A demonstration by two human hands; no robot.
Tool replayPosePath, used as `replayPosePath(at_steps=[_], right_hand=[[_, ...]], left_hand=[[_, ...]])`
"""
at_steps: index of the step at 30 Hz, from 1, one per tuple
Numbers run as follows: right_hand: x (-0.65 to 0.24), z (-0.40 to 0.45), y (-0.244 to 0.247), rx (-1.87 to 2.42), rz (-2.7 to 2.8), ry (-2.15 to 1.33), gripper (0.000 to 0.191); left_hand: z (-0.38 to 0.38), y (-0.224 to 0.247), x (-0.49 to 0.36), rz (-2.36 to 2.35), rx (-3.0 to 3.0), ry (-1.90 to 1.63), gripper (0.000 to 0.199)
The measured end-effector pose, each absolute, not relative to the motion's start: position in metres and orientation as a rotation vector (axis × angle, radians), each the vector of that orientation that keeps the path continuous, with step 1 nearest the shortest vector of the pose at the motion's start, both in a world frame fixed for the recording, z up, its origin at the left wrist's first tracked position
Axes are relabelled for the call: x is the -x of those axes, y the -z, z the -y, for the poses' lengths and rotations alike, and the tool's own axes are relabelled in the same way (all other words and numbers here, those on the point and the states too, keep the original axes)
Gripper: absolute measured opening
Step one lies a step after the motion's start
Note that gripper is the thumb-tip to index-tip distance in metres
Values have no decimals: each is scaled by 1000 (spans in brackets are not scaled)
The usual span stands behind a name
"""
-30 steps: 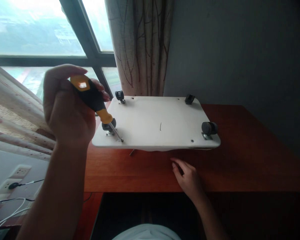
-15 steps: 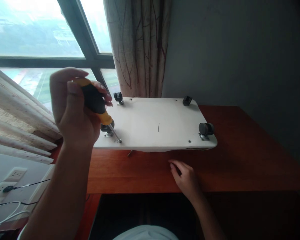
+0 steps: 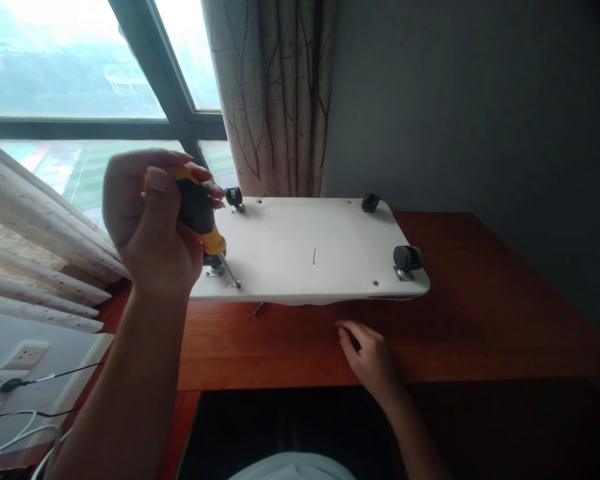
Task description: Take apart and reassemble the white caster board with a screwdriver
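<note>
My left hand (image 3: 155,213) is wrapped round the black and yellow handle of a screwdriver (image 3: 196,205). The screwdriver slants down to the right, its tip at a screw (image 3: 237,285) near the front left corner of a white board (image 3: 290,247). Black caster wheels on metal plates sit near the board's corners; the front left caster (image 3: 214,259) is partly hidden behind my left hand and the tool. My right hand (image 3: 370,357) rests on the brown table in front of the board, its thumb and forefinger curled close together. Whether anything small is between them I cannot make out.
The board lies on a reddish-brown wooden table (image 3: 480,320). A thin metal rod (image 3: 259,308) pokes out below the board's front edge. At left are a window, curtains (image 3: 40,233) and a wall socket (image 3: 10,383) with cables. A grey wall (image 3: 455,100) stands behind.
My left hand has turned the screwdriver handle slightly and shifted a little to the right and down. The tip stays at the same spot. My right hand has barely moved.
</note>
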State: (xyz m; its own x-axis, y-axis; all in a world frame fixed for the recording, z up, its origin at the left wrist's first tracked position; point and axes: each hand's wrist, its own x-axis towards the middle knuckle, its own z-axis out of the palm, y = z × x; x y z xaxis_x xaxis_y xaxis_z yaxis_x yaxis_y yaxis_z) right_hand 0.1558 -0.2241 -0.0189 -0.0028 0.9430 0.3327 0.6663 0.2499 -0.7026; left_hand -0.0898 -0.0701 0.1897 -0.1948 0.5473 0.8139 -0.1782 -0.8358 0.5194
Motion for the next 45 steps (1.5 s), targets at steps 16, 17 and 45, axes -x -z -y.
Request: replayPosePath(at_steps=[16, 17, 45], right_hand=[[-140, 201, 9, 1414, 1550, -507, 61], [-139, 200, 11, 1418, 1547, -507, 62], [-140, 203, 10, 1403, 1537, -578, 61]], left_hand=[[68, -188, 88, -445, -1652, -2201, 29], [68, -187, 90, -474, -1676, -2207, 26], [62, -182, 99, -441, -1609, -2151, 29]])
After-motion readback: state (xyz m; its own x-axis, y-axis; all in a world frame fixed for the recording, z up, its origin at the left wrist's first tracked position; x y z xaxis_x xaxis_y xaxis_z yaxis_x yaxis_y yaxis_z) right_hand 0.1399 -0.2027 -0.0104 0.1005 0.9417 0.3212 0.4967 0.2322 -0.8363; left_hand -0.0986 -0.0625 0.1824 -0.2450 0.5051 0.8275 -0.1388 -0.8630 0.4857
